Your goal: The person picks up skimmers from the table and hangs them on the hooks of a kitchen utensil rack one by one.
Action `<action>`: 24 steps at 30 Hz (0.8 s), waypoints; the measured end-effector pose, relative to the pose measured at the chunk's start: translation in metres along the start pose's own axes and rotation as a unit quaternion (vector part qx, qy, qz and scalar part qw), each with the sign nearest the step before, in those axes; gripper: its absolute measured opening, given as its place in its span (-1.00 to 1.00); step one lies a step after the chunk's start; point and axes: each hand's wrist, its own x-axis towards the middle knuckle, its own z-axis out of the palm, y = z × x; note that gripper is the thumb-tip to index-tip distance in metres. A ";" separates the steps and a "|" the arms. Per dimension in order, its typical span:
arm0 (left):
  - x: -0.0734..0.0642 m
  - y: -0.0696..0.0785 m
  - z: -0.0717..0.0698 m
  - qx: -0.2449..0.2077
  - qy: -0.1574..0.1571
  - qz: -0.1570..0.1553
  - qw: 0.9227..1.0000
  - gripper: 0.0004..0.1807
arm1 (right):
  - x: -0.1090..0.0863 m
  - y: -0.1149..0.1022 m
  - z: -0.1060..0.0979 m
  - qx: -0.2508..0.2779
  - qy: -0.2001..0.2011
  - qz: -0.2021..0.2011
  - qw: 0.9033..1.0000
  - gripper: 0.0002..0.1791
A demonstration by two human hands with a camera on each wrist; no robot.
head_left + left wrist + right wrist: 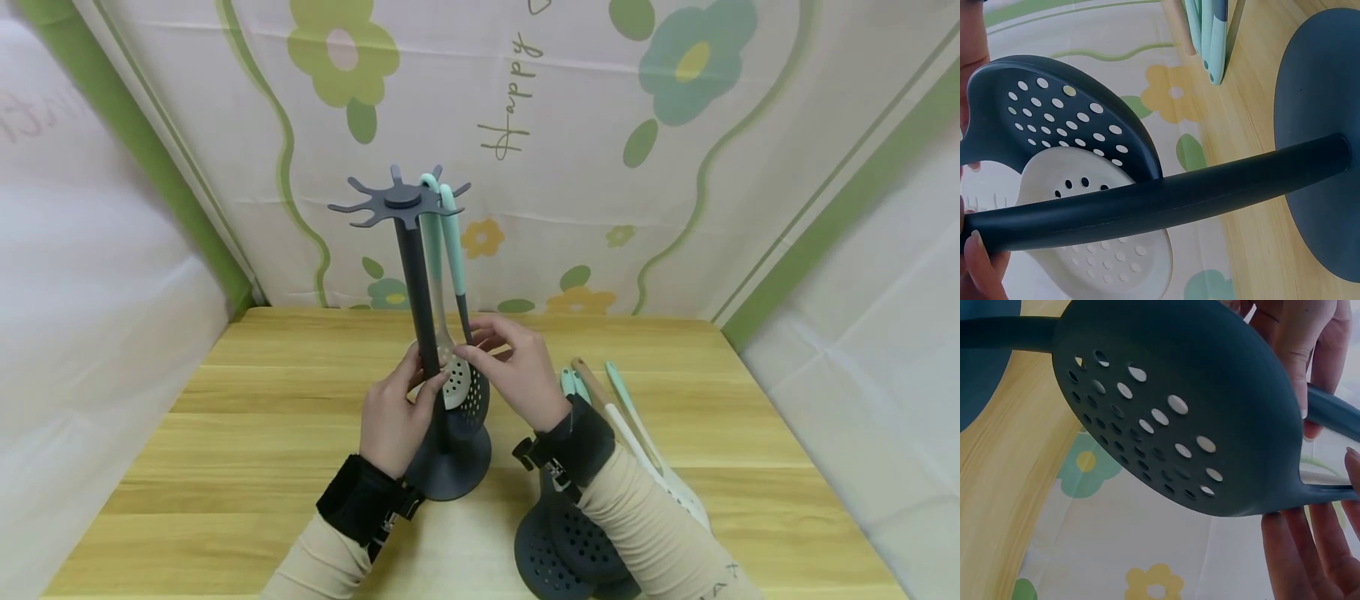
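Head view: Work is being judged as partway. A pale slotted spoon point(456, 383) and a dark slotted spoon point(476, 408) are being lined up along the black stand point(416, 283), mint tops meeting its prongs point(402, 197); whether the dark one is being fully hooked cannot be told. Dark perforated utensils point(544, 543) and pale utensils point(687, 497) are lying loose on the table point(277, 400), right of and below the right grip; these are being counted as not hung. The stand's pole is being gripped by the left hand point(395, 427), prongs above that grip, base point(457, 479) below. The dark spoon's neck is being pinched by the right hand point(521, 372), its bowl hanging just below.

Left wrist view: The pole is being held between thumb and fingers; both bowls are being seen beside that grip, the pale one partly covered by the pole.

Right wrist view: The dark spoon's neck is being enclosed by thumb and fingertips, its bowl extending away from them.
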 end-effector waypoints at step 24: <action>-0.001 -0.001 0.002 0.014 0.006 0.002 1.000 -0.73 | -0.026 0.033 -0.035 -0.065 -0.020 0.067 0.995 -0.61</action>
